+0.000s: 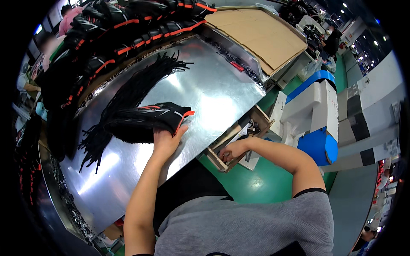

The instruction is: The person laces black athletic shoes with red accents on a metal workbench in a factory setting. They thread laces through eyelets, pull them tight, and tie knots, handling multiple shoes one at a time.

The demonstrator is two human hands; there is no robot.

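My left hand [167,143] is closed round the edge of a black shoe upper [173,112] with orange trim and grey stripes, its fingers partly inside the opening. The upper rests on a shiny metal tabletop [222,87], over part of a long bundle of black laces [132,89]. My right hand [232,150] reaches into an open wooden drawer [264,122] below the table's right edge. Its fingers are curled down at the drawer's near end. Whatever they hold is hidden.
Rows of black shoe uppers [124,49] with orange trim are piled along the far left side. A red-handled tool [236,66] lies near the far edge. Cardboard [256,36] covers the adjoining table. A white machine with blue parts [314,102] stands right. People work farther off.
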